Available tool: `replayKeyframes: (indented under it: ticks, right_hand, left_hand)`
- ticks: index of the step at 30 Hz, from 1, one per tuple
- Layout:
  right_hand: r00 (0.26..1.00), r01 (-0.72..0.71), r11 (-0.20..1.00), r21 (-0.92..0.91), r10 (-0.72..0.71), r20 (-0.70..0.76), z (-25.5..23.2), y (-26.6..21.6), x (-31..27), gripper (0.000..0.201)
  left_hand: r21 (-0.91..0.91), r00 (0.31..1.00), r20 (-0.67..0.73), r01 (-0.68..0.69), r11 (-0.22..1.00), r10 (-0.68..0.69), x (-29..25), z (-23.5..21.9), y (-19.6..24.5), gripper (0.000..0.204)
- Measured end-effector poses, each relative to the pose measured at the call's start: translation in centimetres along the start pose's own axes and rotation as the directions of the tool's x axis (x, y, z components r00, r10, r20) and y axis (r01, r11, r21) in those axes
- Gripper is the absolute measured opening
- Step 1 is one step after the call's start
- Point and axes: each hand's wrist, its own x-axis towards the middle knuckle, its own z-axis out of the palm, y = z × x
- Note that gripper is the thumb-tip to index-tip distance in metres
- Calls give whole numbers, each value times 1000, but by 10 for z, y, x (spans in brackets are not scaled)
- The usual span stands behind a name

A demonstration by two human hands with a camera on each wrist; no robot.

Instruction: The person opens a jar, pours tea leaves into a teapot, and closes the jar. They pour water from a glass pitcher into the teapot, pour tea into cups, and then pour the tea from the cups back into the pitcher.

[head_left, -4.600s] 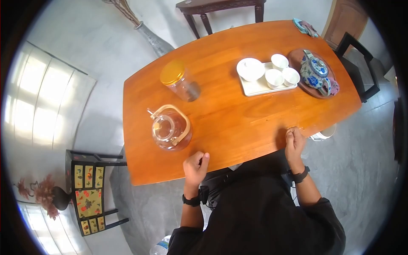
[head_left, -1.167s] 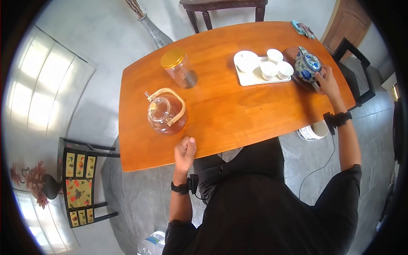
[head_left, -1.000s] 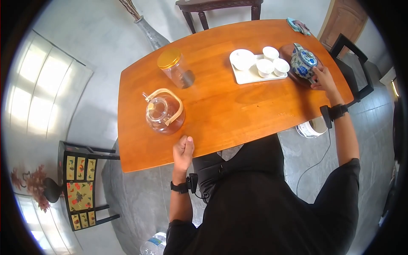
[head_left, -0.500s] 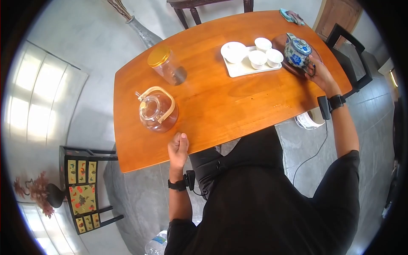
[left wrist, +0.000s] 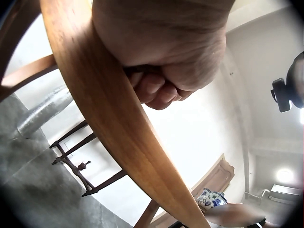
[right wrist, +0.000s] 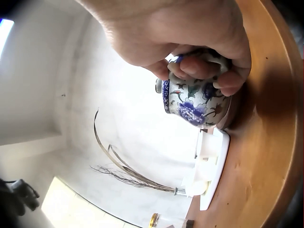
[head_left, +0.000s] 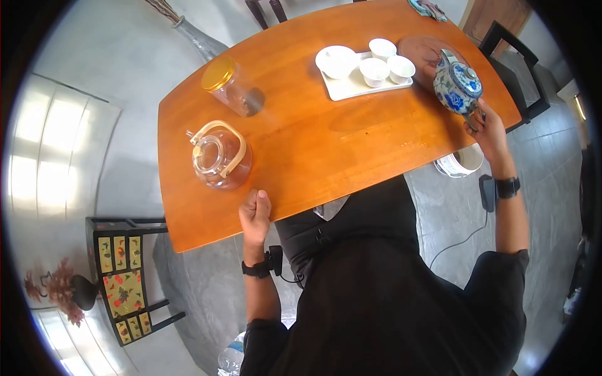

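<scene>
My right hand grips a blue-and-white floral teapot by its handle. The right wrist view shows the fingers curled through the handle of the teapot, its lid knob at the left. In the head view it overlaps the front of a round reddish-brown tray, most of whose surface is uncovered. My left hand rests at the table's front edge in a fist, thumb on top, holding nothing. Nearest to it is a glass kettle of reddish liquid with a light wooden handle.
A white tray with a lidded white bowl and several white cups stands left of the teapot. A gold-lidded jar is behind the kettle. A folded cloth lies at the far edge; a white bucket is below.
From its first place by the table edge, my right hand has reached the teapot, taken its handle and moved it off the round tray toward me. My left hand stays by the edge.
</scene>
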Motion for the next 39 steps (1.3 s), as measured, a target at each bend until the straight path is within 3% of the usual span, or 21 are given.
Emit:
replayKeyframes:
  ticks: [6,16,24,27,30,32,33,35,36,38,39]
  right_hand:
    - [994,-51,998,46,56,-95,8,19,-39,43]
    - [996,11,999,-34,-8,86,27,44,-51,44]
    - [998,2,996,-92,3,56,40,49,-56,48]
    - [988,-33,997,-75,44,146,30,49,-52,49]
    - [984,-13,981,-195,47,173,32,40,-59,49]
    - [980,-83,915,-394,148,136,37,24,-68,48]
    - [981,-79,915,-395,143,134,41,17,-71,48]
    - [984,-132,791,-598,179,20,46,6,-75,46]
    - [985,-128,792,-596,173,18,45,1,-76,46]
    - [988,62,559,-827,-150,-27,40,-7,-71,44]
    - [885,302,372,-878,-451,114,38,-8,-62,44]
  left_hand:
    - [12,999,7,-33,999,33,2,0,0,41]
    - [40,998,-5,-68,997,68,0,1,6,41]
    - [11,997,7,-77,997,77,0,-2,3,41]
    - [-20,998,-4,-58,998,58,-1,-1,4,41]
    - [-19,997,-13,-78,997,78,-1,0,4,41]
    - [-18,997,-15,-73,997,73,-2,-2,4,41]
    - [-21,997,-13,-77,997,77,-2,-2,4,41]
    - [-1,997,0,-75,997,75,-2,-3,5,40]
    - [-3,997,3,-81,997,81,-2,-4,4,40]
    - [-13,997,11,-71,997,71,-2,-5,2,40]
    - [-13,997,10,-74,997,74,-2,-5,2,40]
